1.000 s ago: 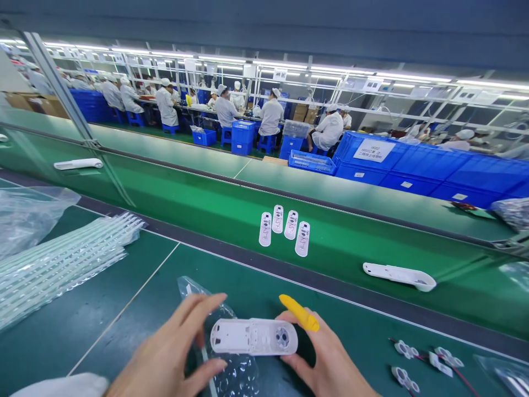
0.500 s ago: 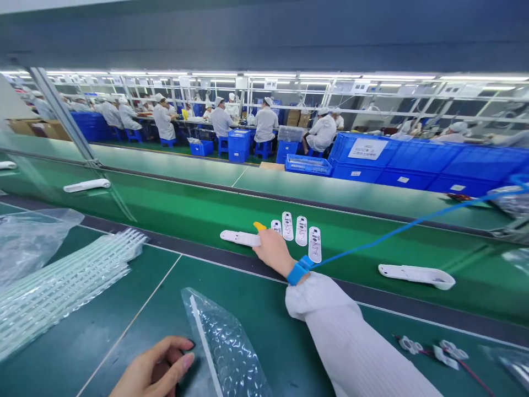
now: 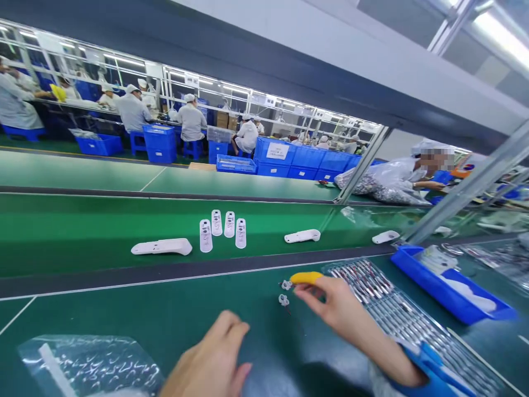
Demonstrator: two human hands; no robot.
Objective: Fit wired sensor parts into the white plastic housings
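Note:
My right hand (image 3: 330, 300), with a yellow finger cot (image 3: 306, 277) on one finger, reaches over the green table. Its fingertips are at a small grey-white part (image 3: 286, 284); I cannot tell whether they touch it. Just below lies a second such part (image 3: 283, 300) with a thin dark red wire. My left hand (image 3: 210, 358) hovers lower down, fingers loosely bent, thumb apart, holding nothing. Left of it is a clear bubble-wrap bag (image 3: 103, 364) with a white strip. A blue wrist strap (image 3: 430, 366) circles my right wrist.
On the green belt lie a long white plastic housing (image 3: 163, 247), several oval white plates (image 3: 205, 236) and another white housing (image 3: 303, 236). To the right are rows of metallic parts in clear packing (image 3: 413, 320) and a blue tray (image 3: 438, 292). A slanted metal post (image 3: 467, 187) stands beyond.
The view has swung to the right. My right hand has left the white housing and oval plates on the belt and come to the small grey-white parts on the table.

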